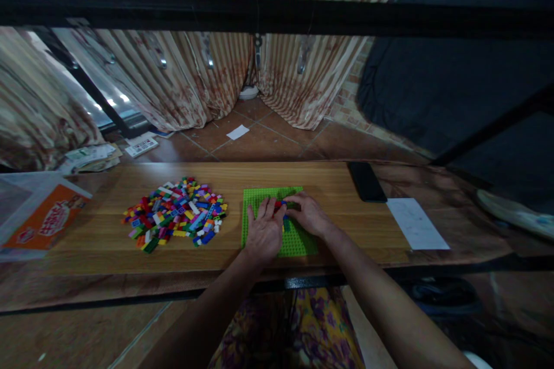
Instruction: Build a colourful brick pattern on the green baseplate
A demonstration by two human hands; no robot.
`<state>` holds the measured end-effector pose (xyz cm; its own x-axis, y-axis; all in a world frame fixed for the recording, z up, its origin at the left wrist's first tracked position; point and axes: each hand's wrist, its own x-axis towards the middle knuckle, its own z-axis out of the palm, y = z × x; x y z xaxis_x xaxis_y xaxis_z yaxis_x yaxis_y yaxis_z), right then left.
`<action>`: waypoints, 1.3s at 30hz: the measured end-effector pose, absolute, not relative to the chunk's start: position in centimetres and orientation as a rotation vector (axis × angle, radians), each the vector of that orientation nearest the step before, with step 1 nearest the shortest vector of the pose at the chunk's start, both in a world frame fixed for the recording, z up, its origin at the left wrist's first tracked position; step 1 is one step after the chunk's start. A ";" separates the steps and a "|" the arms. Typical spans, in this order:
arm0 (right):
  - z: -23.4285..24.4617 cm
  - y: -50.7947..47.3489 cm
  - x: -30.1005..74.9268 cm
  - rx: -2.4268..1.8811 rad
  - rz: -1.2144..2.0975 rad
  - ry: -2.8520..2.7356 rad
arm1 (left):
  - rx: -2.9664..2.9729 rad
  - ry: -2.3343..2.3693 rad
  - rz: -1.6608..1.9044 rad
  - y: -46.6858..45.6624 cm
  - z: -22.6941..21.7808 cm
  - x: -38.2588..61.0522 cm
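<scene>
A green studded baseplate [298,248] lies on the wooden table in front of me. My left hand [265,230] rests flat over its middle, fingers stretched out and pointing away from me. From the right, my right hand [308,213] reaches in with curled fingers, its fingertips meeting at a few small bricks [280,204], red and blue, on the plate. Part of this cluster is hidden under my hands. To the left of the plate spreads a loose heap of coloured toy bricks [177,213].
A black phone [366,181] and a white sheet of paper [416,223] lie at the right of the table [320,173]. At the far left sits an orange and clear plastic bag [52,216]. A dark metal bar [277,13] crosses above, before striped curtains [194,81].
</scene>
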<state>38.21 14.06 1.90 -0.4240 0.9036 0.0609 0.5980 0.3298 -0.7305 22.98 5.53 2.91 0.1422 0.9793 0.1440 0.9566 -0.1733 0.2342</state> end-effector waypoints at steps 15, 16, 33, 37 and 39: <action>-0.6 7.5 43.2 -1.341 0.645 -1.612 | 2.021 2.202 0.942 -4.1 2.5 14.8; -0.9 6.8 43.8 -1.383 0.596 -1.605 | 1.944 2.268 0.961 -4.9 2.3 13.8; -2.5 6.8 44.3 -1.642 0.100 -1.758 | 1.736 2.635 0.742 -3.5 2.2 11.5; -2.3 6.8 44.1 -1.667 0.088 -1.756 | 1.709 2.583 0.830 -3.4 2.5 11.8; -2.3 6.7 44.0 -1.675 0.085 -1.761 | 1.666 2.514 0.877 -3.4 2.8 12.3</action>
<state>44.02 6.75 -2.26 0.0759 0.8999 0.4294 0.8542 0.1634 -0.4935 12.34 -3.43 2.83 -0.4372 0.8496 0.2952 0.8489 0.2813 0.4475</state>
